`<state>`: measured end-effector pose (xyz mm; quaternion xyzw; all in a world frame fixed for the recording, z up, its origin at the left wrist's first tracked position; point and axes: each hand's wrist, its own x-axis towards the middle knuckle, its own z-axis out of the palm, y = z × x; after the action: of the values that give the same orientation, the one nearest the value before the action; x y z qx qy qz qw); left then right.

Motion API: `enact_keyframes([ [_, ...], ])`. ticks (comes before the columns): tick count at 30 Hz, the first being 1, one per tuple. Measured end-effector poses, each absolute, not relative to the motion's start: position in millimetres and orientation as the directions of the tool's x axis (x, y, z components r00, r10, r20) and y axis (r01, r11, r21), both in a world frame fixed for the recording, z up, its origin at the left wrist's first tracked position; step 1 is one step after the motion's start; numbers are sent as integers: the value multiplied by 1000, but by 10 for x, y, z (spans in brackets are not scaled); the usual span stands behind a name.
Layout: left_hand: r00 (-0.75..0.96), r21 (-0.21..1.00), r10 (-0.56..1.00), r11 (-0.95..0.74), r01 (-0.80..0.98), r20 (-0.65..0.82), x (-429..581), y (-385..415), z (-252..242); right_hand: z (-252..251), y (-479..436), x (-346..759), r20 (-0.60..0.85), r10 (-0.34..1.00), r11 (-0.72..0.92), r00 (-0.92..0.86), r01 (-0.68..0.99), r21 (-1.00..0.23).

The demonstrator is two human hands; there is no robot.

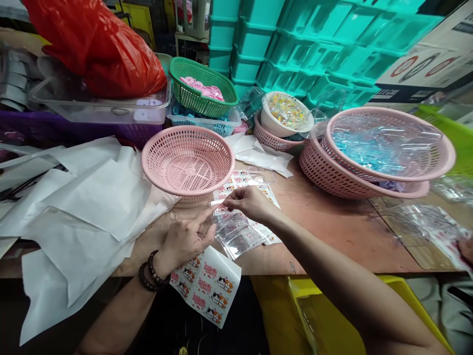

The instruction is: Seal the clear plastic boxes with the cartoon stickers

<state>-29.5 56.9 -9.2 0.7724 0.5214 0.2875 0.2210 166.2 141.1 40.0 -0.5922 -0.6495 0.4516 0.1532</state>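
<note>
My right hand (249, 203) is closed in a pinch at the edge of a small clear plastic piece (218, 203) with a pale rim. From the left, the index finger of my left hand (188, 237) stretches out to that same piece, its thumb held apart. Under my left hand and wrist, a sticker sheet (212, 286) with cartoon cats and pink lettering hangs over the table's front edge. Whether my left hand grips the sheet is hidden. Several clear plastic cases (238, 234) lie just below my right hand, on top of more printed sheets (271, 231).
A pink basket (188, 185) stands behind my hands. White backing paper (92, 197) is heaped at left. Nested pink baskets (318, 170) hold blue packets at right. Behind are a green basket (203, 103), a white bowl (275, 123) and teal crates (254, 39). Another person's hand (466, 249) shows at far right.
</note>
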Motion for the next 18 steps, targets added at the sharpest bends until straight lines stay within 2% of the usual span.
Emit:
enact_keyframes([
  [4,352,540,925,-370,756,142,-237,576,-87,477,1330,1600,-266,938,5,-223,775,-631],
  [8,344,496,930,-361,789,129,-235,575,-123,518,1194,1513,-177,964,132,-200,932,-337],
  [12,358,488,926,-368,791,119,-257,579,-129,510,1116,1483,-134,972,183,-195,978,-100],
  [15,344,477,930,-362,801,128,-277,595,-113,506,1160,1581,-118,985,120,-125,991,-54],
  [18,337,507,932,-356,785,132,-293,603,-92,522,1142,1746,-48,999,14,-21,991,-131],
])
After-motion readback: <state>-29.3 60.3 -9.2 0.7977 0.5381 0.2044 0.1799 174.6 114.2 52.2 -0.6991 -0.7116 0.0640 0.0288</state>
